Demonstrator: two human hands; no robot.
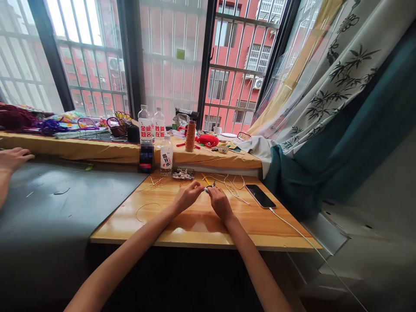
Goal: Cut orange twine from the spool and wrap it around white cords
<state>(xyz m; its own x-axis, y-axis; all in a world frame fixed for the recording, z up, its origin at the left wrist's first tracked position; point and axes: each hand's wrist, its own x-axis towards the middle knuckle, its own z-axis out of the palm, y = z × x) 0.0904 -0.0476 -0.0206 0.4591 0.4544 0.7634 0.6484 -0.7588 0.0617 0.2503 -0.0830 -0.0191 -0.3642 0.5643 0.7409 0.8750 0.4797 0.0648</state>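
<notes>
Over the wooden table, my left hand and my right hand meet, fingertips almost touching. Both are closed in a pinch around a small white and teal piece, too small and too covered by fingers to name. Just behind the fingertips lies a thin yellow stick-like thing. A white cord runs in loops beyond my right hand. To the left of my left forearm a thin wire or thread curls on the wood.
A clear tray of small pieces and a water bottle stand at the table's back. A phone lies at right, its cable over the edge. A thread spool stands on the sill. Another person's hand is at far left.
</notes>
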